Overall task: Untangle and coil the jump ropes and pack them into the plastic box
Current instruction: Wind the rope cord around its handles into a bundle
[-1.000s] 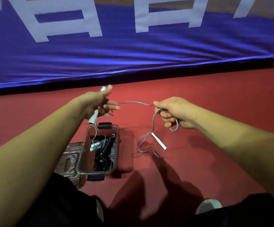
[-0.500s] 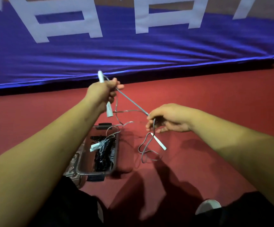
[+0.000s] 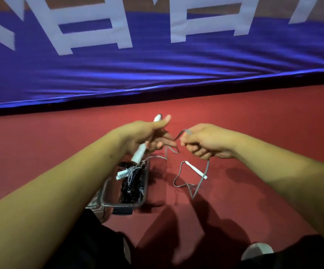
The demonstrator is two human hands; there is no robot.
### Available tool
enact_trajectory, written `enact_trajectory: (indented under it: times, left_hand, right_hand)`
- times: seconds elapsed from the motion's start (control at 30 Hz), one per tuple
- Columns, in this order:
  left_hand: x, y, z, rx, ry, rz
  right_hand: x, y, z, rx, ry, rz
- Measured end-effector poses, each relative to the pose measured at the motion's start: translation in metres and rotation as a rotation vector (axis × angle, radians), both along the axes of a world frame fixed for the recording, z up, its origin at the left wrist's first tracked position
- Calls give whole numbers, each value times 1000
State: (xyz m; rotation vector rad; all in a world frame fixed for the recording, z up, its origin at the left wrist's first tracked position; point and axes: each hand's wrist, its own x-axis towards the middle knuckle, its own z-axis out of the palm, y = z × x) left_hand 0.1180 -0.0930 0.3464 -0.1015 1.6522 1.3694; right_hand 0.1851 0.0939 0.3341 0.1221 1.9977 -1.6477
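Coiling looks to be the step in hand: the left hand (image 3: pixel 145 135) is wrapped round a white handle (image 3: pixel 140 152) of a jump rope, thumb laid along it, the handle tilted with its lower end above the plastic box (image 3: pixel 121 205); the right hand (image 3: pixel 207 141) is fisted on the grey cord (image 3: pixel 184 184) just beside the left, with a short stretch of cord bridging the two; below the right fist the cord drops in loose, crossing loops towards the red floor (image 3: pixel 264 133), where the second handle (image 3: pixel 196 169) lies or hangs low, I cannot tell which.

The box stands open on the floor under the left forearm; in it sits a black rope (image 3: pixel 131 186), already bundled, with a pair of white handles (image 3: pixel 122 173) and thin cord on top.

The next move, as I judge it, calls for the right hand to gather slack and lay it as a loop into the left hand's grip; the crossed loops may snag, so the cord wants feeding without twist.

For room, the floor to the right and ahead is open as far as the foot of the blue padded wall (image 3: pixel 157 74); the box's right wall stands near the trailing loops; the box is narrow and partly filled, so the coil should be kept tight.
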Motion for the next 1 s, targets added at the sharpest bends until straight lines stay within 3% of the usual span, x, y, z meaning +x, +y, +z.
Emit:
enact_trajectory:
  times: [0.07, 0.17, 0.27, 0.33, 0.4, 0.47, 0.57, 0.63, 0.7, 0.8, 0.9, 1.0]
  left_hand:
    - [13, 21, -5, -30, 86, 8]
    - [10, 30, -11, -34, 198, 133]
    - [-17, 14, 4, 206, 253, 443]
    - [-38, -7, 18, 361, 301, 625]
    - [-53, -30, 21, 372, 353, 682]
    - [-55, -43, 13, 233, 336, 592]
    - [-31, -41, 4, 32, 153, 202]
    - [-6, -24, 5, 8, 111, -16]
    - [10, -1, 4, 40, 145, -37]
    - [5, 17, 2, 148, 233, 198]
    - [-20, 6, 12, 364, 305, 489]
    - [-44, -24, 15, 376, 384, 659]
  right_hand:
    - [3, -9, -2, 109, -12, 122]
    - [-1, -15, -2, 140, 79, 96]
    - [-3, -3, -8, 157, 73, 104]
    - [2, 12, -20, 275, 20, 157]
    - [8, 22, -32, 325, -14, 145]
    - [7, 24, -34, 182, 13, 19]
    - [0, 6, -17, 59, 181, -38]
    - [0, -10, -4, 58, 244, 14]
    - [1, -21, 4, 89, 286, 18]
    - [-1, -21, 8, 52, 231, 15]
    - [0, -8, -3, 135, 130, 91]
    - [2, 6, -26, 193, 118, 72]
